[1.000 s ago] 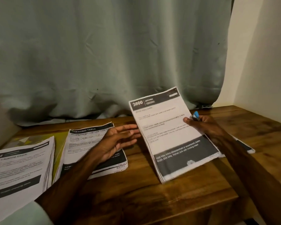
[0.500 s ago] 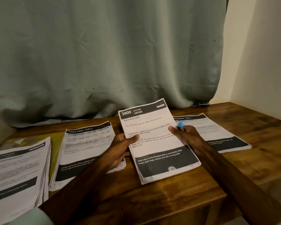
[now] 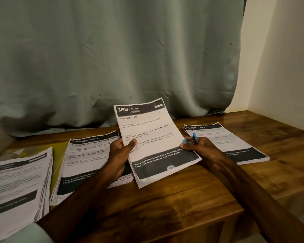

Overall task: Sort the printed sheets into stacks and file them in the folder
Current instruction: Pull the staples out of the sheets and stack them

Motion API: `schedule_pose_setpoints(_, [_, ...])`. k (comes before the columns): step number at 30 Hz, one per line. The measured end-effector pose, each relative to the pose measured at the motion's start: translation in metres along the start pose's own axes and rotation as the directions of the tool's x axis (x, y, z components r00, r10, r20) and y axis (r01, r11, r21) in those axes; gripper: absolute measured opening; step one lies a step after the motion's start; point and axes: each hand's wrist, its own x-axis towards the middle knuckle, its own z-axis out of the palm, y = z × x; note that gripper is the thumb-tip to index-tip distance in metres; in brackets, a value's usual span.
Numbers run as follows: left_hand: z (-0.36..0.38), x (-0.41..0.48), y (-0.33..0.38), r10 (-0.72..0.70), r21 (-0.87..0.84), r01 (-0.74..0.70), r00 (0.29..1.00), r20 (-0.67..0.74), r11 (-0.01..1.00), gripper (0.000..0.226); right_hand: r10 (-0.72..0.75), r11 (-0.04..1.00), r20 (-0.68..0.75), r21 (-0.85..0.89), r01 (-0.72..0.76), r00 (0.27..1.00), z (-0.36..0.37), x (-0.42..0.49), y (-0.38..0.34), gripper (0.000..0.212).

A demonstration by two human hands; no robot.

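The 3800 stack [image 3: 153, 137] is a thick pile of white paper with black bands at top and bottom. Its bottom edge rests on the brown wooden worktop [image 3: 182, 200] and its top tips up. The left hand [image 3: 119, 155] grips its left edge, thumb flat on the front. The right hand [image 3: 202, 149] is curled round a small blue and shiny metal tool [image 3: 193, 139], and its thumb touches the stack's right edge.

Just left of the 3800 stack lies a flat left stack [image 3: 88, 160]. Further left are a smooth yellow folder [image 3: 60, 160] and a tall pile [image 3: 16, 181]. To its right lies a thin right stack [image 3: 235, 142]. Behind it hangs a soft, wrinkly grey-green curtain [image 3: 112, 58].
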Motion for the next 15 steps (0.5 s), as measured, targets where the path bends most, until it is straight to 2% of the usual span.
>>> schedule_pose_setpoints(3, [0.003, 0.0, -0.002, -0.012, 0.016, 0.012, 1.0, 0.027, 1.0, 0.019, -0.006, 0.997, -0.03, -0.08, 0.004, 1.0, -0.007, -0.001, 0.002, 0.041])
schedule_pose_setpoints(7, [0.01, -0.009, 0.003, -0.065, 0.019, 0.063, 0.987, 0.144, 0.998, 0.021, 0.02, 1.0, -0.071, -0.015, -0.021, 0.997, -0.017, -0.007, -0.001, 0.035])
schedule_pose_setpoints(10, [0.015, -0.014, 0.007, -0.067, 0.074, 0.053, 0.976, 0.206, 0.996, 0.02, 0.051, 0.999, -0.08, 0.005, -0.051, 0.995, -0.029, -0.009, -0.002, 0.046])
schedule_pose_setpoints(15, [0.043, -0.013, 0.016, -0.049, 0.114, 0.022, 0.969, 0.244, 0.993, 0.015, -0.011, 0.977, -0.124, -0.214, -0.016, 0.992, -0.056, -0.014, -0.008, 0.034])
